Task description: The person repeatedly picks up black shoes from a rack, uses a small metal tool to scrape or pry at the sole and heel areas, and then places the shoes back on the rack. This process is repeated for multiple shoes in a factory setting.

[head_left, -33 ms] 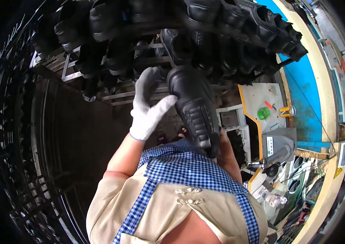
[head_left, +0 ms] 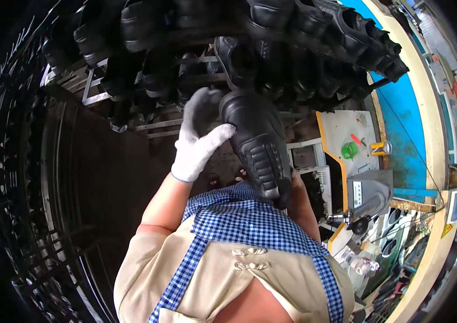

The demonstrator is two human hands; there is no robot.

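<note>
A black lace-up shoe (head_left: 258,145) is held up in front of my apron, its toe pointing away from me and its heel end near my waist. My right hand (head_left: 296,182) is behind the heel end and supports it; most of that hand is hidden by the shoe. My left hand (head_left: 196,137), in a white knit glove, is at the left of the toe. Its thumb touches the toe's side, while the bent fingers are spread from the thumb with a gap between.
Racks of black shoes (head_left: 271,15) stand ahead, with more shoes on a dark rack (head_left: 10,177) at left. At right are a white worktable (head_left: 341,126) with a green item (head_left: 349,150), a yellow can (head_left: 380,148) and a grey machine (head_left: 374,188).
My left hand's fingers have shifted slightly right, closer to the shoe's toe. The shoe and my right hand look almost unmoved.
</note>
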